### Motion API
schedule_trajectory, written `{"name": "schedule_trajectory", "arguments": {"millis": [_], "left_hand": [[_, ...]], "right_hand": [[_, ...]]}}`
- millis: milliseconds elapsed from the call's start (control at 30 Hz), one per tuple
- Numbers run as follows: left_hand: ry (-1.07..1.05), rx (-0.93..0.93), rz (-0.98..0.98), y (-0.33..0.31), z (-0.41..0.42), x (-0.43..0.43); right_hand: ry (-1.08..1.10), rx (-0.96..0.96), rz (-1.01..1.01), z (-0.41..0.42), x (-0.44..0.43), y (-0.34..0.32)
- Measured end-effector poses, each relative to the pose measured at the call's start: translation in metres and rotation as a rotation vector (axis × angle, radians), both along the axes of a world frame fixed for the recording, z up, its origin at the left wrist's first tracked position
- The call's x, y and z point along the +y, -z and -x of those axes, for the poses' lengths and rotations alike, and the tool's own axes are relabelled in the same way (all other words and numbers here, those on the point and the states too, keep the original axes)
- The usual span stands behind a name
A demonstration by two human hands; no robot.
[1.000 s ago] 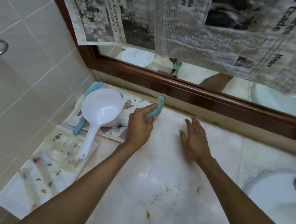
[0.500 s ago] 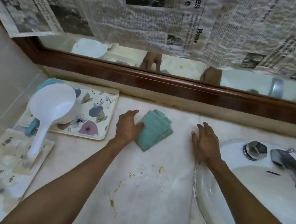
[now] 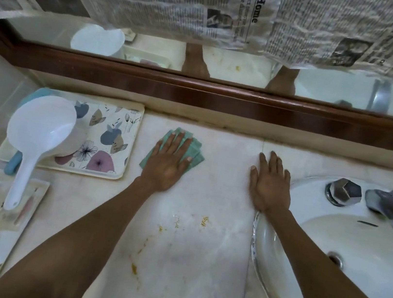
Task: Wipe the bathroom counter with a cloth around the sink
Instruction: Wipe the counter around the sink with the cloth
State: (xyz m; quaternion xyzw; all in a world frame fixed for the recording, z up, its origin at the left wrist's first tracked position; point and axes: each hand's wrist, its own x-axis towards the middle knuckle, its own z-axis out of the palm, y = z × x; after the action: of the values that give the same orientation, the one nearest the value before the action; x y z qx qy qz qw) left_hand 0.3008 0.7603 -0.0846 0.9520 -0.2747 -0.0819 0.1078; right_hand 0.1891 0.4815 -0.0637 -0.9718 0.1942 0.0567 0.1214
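So the left hand point(image 3: 167, 163) was flat on top of the green cloth point(image 3: 196, 152), grip spread wide and pressing rather than pinching, at the back of the tabletop point(image 3: 198, 264) just beside the floral tray point(image 3: 118, 121). The yellowish stains point(image 3: 202, 220) sat nearer the person, well apart from the cloth, so I'd guess the next stroke pulls back toward the body. Right hand point(image 3: 270, 183) was empty, fingers spread, palm down by the sink point(image 3: 264, 268) rim.
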Motion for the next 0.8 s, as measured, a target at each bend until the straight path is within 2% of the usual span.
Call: {"name": "schedule_trajectory", "arguments": {"millis": [133,200,267,333,400,467,500,567,700,733,800], "left_hand": [[-0.4,0.021,-0.031,-0.005,-0.022,-0.026],[-0.5,0.049,-0.01,-0.006,-0.015,-0.068],[-0.373,0.068,0.009,-0.004,0.011,-0.108],[-0.125,0.066,-0.006,-0.004,0.042,-0.123],[0.116,0.027,-0.009,-0.006,0.056,-0.096],[0.223,-0.044,-0.015,-0.006,0.049,-0.046],[0.195,-0.061,-0.026,-0.005,0.038,-0.022],[-0.007,-0.074,-0.048,-0.004,0.006,0.003],[-0.604,-0.01,-0.02,-0.004,-0.017,-0.06],[-0.684,0.017,0.005,-0.006,-0.014,-0.088],[-0.612,0.065,0.048,-0.01,0.002,-0.139]], "right_hand": [[0.017,-0.03,-0.009,-0.001,0.0,0.002],[0.025,-0.052,-0.022,-0.002,-0.001,0.003],[0.031,-0.088,-0.04,-0.002,-0.003,0.004],[0.046,-0.136,-0.054,0.0,-0.004,0.005],[0.056,-0.172,-0.076,0.001,-0.006,0.006],[0.048,-0.186,-0.071,0.0,-0.007,0.008],[0.042,-0.189,-0.066,0.0,-0.008,0.009],[0.037,-0.195,-0.065,0.0,-0.009,0.011],[0.002,-0.283,-0.212,0.004,-0.014,0.009],[0.002,-0.334,-0.282,0.005,-0.018,0.005],[0.044,-0.407,-0.323,0.008,-0.032,-0.003]]}}
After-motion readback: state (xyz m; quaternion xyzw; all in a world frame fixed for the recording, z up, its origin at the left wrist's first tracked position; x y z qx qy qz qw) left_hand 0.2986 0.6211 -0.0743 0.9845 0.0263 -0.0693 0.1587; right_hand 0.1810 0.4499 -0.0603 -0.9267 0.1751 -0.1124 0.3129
